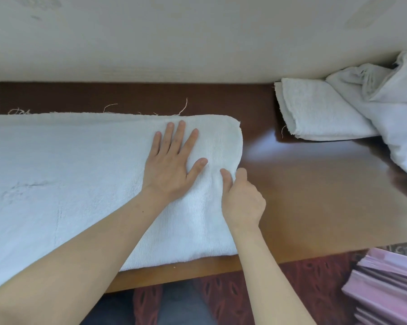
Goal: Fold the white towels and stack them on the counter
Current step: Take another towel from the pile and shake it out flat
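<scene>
A long white towel (68, 179) lies flat across the brown wooden counter (315, 184), running off the left edge of view. Its right end is rounded, with loose threads along the far edge. My left hand (172, 163) presses flat on the towel near that right end, fingers straight and spread. My right hand (242, 198) pinches the towel's right edge between thumb and curled fingers, just right of the left hand. A folded white towel (319, 111) sits at the back right of the counter.
A crumpled heap of white towels (390, 109) lies at the far right, partly over the folded one. A cream wall (174, 43) backs the counter. Pink pleated fabric (390, 287) is at the lower right, over a red patterned rug (291, 289).
</scene>
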Tool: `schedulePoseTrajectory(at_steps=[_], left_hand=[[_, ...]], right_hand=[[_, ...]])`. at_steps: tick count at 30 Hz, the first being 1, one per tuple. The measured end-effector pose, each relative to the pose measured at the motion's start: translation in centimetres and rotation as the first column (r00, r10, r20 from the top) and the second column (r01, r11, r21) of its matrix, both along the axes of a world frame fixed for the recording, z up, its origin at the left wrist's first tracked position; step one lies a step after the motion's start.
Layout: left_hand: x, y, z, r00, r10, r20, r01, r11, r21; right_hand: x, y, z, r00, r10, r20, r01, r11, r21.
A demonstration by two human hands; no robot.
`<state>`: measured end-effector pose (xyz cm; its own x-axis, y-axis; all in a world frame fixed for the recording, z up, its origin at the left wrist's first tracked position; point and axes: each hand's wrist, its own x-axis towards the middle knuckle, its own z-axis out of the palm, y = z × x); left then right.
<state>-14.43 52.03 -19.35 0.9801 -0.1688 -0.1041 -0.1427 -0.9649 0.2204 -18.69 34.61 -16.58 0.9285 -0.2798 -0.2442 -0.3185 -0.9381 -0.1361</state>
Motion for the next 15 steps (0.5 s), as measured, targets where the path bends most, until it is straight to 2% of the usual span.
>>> schedulePoseTrajectory(at_steps=[5,8,11,15], left_hand=[[0.0,-0.1,0.2,1.000,-0.017,-0.023,0.017,1.000,0.010],[-0.3,0.0,0.5,0.999,-0.020,-0.030,0.019,1.000,-0.007],[-2.2,-0.6,0.9,0.999,-0.006,-0.042,0.003,0.997,-0.081],[-6.0,-3.0,0.5,0.995,-0.091,-0.033,0.089,0.995,-0.055]], right_hand=[[0.2,-1.4,-0.5,0.994,0.018,0.108,-0.014,0.999,-0.030],[-1.6,-1.0,-0.5,0.986,-0.081,0.147,0.077,0.996,0.033],[-4.2,-1.4,-0.5,0.972,-0.126,0.198,0.123,0.992,0.026],[-6.2,-1.1,-0.6,0.977,-0.145,0.157,0.147,0.989,-0.006]])
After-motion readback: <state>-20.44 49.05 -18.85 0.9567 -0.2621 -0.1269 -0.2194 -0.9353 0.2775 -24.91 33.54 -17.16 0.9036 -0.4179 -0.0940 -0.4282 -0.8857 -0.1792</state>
